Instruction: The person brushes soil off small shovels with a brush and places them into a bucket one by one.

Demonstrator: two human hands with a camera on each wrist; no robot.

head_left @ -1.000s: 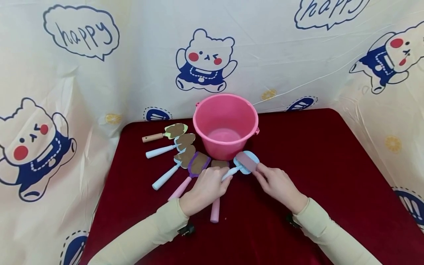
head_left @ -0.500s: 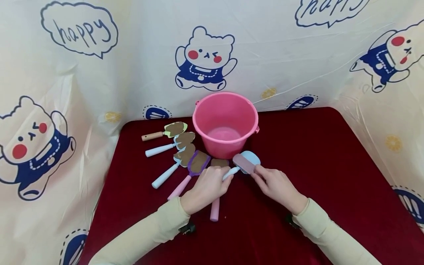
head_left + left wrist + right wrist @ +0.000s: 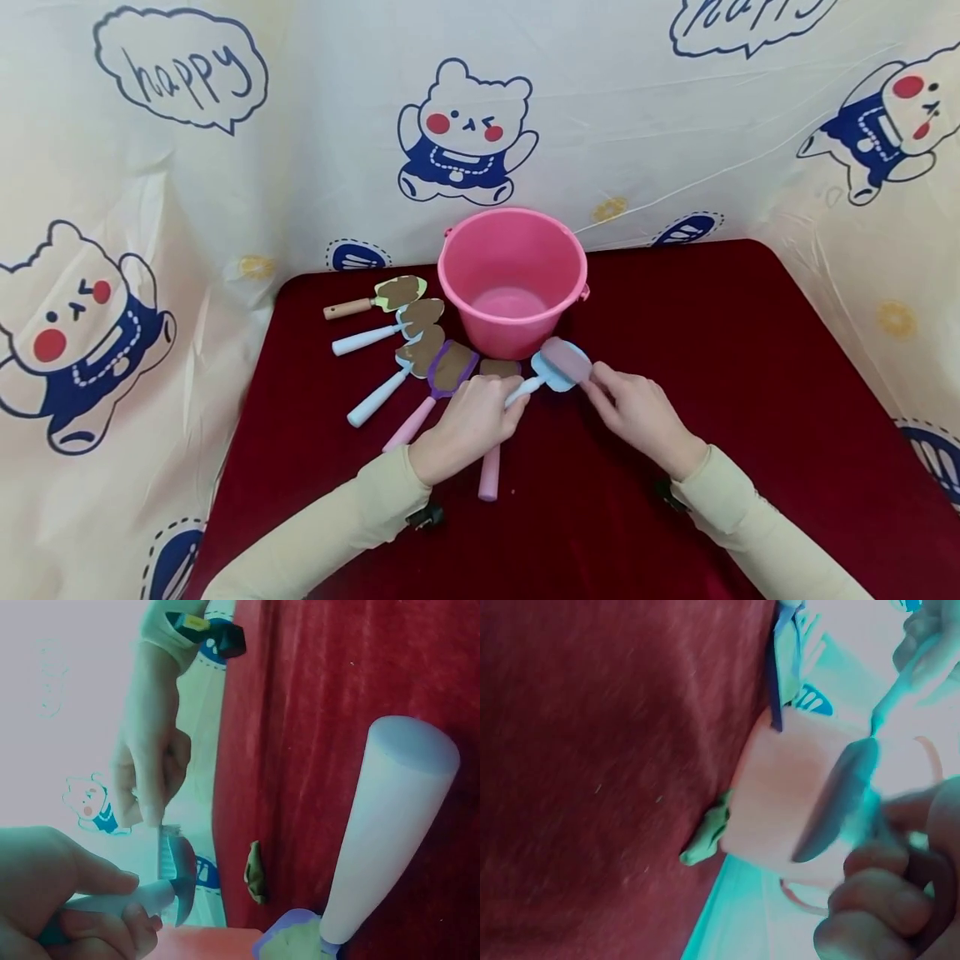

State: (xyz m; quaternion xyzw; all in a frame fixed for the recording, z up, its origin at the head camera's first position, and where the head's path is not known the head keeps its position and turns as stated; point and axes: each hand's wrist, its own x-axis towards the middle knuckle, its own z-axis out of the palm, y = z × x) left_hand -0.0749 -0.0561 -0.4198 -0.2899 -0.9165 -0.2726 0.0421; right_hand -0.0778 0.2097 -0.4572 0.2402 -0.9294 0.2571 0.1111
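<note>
My left hand point(image 3: 468, 429) grips the light blue handle point(image 3: 150, 898) of a toy shovel. Its rounded pale blue blade point(image 3: 553, 381) points to the right, just in front of the bucket. With the thumb and fingers of my right hand point(image 3: 645, 412) I hold a small brush with a mauve back point(image 3: 570, 359), lying across that blade. Pale bristles point(image 3: 166, 859) show against the blade in the left wrist view. In the right wrist view the blade point(image 3: 840, 799) hangs in front of the bucket, and my right fingers curl beside it.
A pink bucket point(image 3: 510, 333) stands behind the hands. Several toy shovels with brown-coated blades fan out to the left, including a purple one point(image 3: 453, 367) and one with a wooden handle point(image 3: 348, 309). A crumpled green thing point(image 3: 707, 831) lies by the bucket.
The brush slid slightly left over the blade, then back right and away from me, with my right hand following. My left hand stays nearly still on the shovel.
</note>
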